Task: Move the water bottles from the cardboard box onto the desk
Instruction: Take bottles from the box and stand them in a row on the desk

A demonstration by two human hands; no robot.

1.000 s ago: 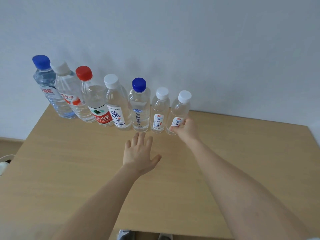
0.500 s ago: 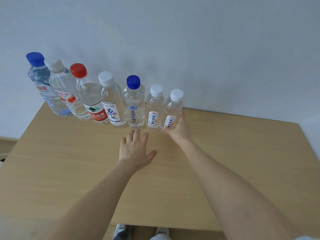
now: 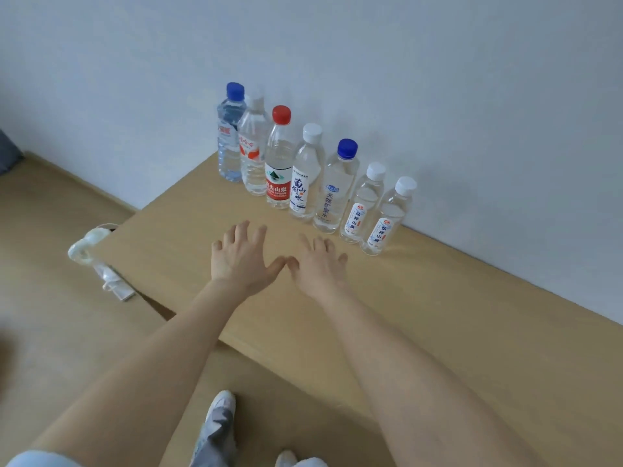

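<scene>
Several water bottles stand upright in a row along the wall on the wooden desk [image 3: 438,332]. From the far end: a blue-capped bottle [image 3: 230,136], a white-capped one [image 3: 253,153], a red-capped one [image 3: 279,163], then smaller ones ending in a small white-capped bottle [image 3: 387,220]. My left hand [image 3: 241,261] and my right hand [image 3: 317,264] hover side by side over the desk in front of the row, fingers spread, holding nothing. No cardboard box is in view.
The desk's left edge runs diagonally from the wall toward me. A white object with a looped handle [image 3: 97,261] lies on the wooden floor [image 3: 50,315] beside the desk. My feet in light shoes [image 3: 219,409] show at the bottom.
My right hand has let go of the small white-capped bottle at the near end of the row and drawn back beside the left hand. The view has swung left.
</scene>
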